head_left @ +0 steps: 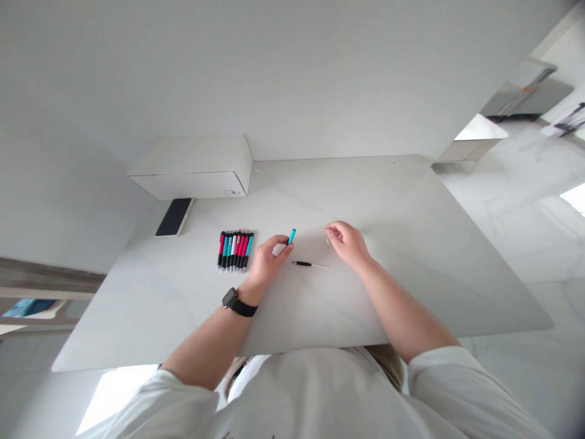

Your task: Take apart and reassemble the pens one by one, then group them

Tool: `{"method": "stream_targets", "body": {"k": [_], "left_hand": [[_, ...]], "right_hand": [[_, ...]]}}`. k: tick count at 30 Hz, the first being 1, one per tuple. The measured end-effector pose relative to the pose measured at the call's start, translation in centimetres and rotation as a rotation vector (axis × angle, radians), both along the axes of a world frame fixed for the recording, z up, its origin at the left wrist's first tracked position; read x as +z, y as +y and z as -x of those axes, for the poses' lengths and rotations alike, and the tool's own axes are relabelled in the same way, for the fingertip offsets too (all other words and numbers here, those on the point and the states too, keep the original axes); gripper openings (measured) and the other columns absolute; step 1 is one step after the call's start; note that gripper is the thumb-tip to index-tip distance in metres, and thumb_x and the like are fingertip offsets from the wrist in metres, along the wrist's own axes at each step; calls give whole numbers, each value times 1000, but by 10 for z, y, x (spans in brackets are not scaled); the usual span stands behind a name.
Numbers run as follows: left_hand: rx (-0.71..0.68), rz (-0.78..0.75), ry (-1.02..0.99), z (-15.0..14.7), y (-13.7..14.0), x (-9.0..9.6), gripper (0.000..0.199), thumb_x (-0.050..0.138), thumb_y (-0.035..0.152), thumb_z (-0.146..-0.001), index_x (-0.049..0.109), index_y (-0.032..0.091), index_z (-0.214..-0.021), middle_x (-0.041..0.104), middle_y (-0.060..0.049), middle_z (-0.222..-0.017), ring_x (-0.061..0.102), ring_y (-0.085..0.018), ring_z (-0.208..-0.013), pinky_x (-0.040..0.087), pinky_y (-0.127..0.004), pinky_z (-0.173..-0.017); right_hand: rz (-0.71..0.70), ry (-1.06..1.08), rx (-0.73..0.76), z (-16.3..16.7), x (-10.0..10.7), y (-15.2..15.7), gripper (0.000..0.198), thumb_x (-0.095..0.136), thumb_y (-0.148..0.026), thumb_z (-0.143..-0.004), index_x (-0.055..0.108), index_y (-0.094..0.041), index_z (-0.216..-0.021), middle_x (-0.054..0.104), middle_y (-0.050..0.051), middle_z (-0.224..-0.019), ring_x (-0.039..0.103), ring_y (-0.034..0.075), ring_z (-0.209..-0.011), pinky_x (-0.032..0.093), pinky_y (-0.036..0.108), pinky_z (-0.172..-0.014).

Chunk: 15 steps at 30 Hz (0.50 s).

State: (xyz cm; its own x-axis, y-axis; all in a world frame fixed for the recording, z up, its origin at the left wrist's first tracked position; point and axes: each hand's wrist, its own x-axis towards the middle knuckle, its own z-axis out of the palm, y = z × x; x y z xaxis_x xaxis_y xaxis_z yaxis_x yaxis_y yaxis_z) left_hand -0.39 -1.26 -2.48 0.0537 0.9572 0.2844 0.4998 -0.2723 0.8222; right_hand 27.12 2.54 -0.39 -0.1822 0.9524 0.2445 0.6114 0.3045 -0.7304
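My left hand (269, 259), a dark watch on its wrist, pinches a turquoise pen barrel (291, 236) upright between thumb and fingers. Just below and right of it, a black pen grip with a thin pale refill (309, 264) lies flat on the table. My right hand (346, 241) is over the table to the right, fingers curled together; what they hold, if anything, cannot be made out. A tiny pale piece (327, 242) shows under its fingertips. Left of my left hand, several pens (235, 250) in red, turquoise and white lie side by side in a row.
The white marbled table (411, 286) meets the wall at its back edge. A white box (196, 171) stands at the back left, with a dark-screened phone (174, 217) lying in front of it. At the far left is a wooden shelf (46, 277).
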Motion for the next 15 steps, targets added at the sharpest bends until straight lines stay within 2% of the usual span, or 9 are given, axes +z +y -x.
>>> {"method": "stream_targets", "body": {"k": [4,9,12,15], "left_hand": [[-9,92,-219,1,4,-3,25,72,45,-94,69,24,-106,78,-6,-106,74,-23,-105,55,-42,-101],[-29,144,-440,1,9,-7,34,68,52,-96,65,21,-109,77,-9,-105,76,-23,-103,58,-43,-99],[-19,106,-417,2,8,-6,33,64,53,-98,67,21,-107,77,-8,-106,76,-22,-101,58,-41,-98],[-5,74,-237,5,6,-3,29,69,49,-96,72,22,-105,78,-8,-108,74,-23,-106,56,-40,-100]], "right_hand": [[33,-250,-43,-9,-17,8,16,65,-29,-96,74,-25,-109,73,8,-108,68,22,-88,52,36,-84],[32,-418,15,-5,-24,5,10,67,-25,-95,76,-26,-98,71,8,-105,68,23,-93,50,34,-81],[28,-414,36,-4,-22,4,12,64,-22,-97,75,-26,-95,71,7,-102,67,23,-93,49,34,-81],[13,-319,62,-4,-21,3,13,62,-21,-98,73,-26,-103,71,7,-104,67,22,-94,50,34,-84]]}}
